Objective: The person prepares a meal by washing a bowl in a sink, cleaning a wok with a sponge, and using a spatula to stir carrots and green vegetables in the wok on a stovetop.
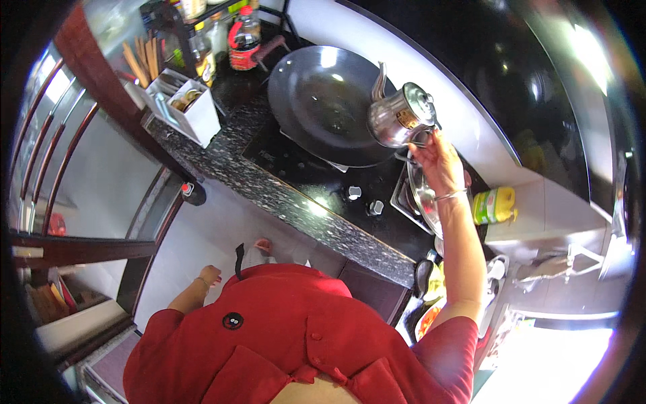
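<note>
My right hand [435,164] grips the handle of a stainless steel oil pot [396,123] with a lid and a curved spout. The pot is held over the right side of a large dark wok [323,101], its spout pointing up and away from me. A shiny patch shows at the bottom of the wok, which stands on a black gas hob [303,177] with two knobs. My left hand [210,275] hangs low beside my body, apart from the counter; its fingers look loosely curled and nothing can be made out in them.
A white utensil caddy [202,118] stands at the counter's left corner, near sauce bottles [245,43]. Right of the wok, a glass lid [426,194] lies on the other burner, close to my forearm. A yellow oil jug [493,205] stands further right. A dark bottle [194,193] is below the counter edge.
</note>
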Demonstrator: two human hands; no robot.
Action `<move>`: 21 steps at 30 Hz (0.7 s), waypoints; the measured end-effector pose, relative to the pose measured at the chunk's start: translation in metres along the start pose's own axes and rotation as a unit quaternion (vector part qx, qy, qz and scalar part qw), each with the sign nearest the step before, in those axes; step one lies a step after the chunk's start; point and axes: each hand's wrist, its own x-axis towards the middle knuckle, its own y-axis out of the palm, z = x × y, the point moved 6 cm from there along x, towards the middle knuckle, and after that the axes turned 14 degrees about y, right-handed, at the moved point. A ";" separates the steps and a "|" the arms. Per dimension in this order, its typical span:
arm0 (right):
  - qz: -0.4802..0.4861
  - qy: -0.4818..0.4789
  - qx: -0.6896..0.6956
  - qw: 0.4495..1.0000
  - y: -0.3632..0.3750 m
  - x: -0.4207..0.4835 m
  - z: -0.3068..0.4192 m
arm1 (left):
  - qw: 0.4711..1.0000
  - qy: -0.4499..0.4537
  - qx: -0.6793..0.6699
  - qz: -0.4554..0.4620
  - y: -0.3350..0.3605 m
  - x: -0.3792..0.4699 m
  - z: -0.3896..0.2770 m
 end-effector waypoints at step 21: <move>-0.448 -0.145 0.105 0.876 -0.380 -0.337 -0.113 | 0.982 0.127 0.119 0.077 0.015 -0.020 -0.224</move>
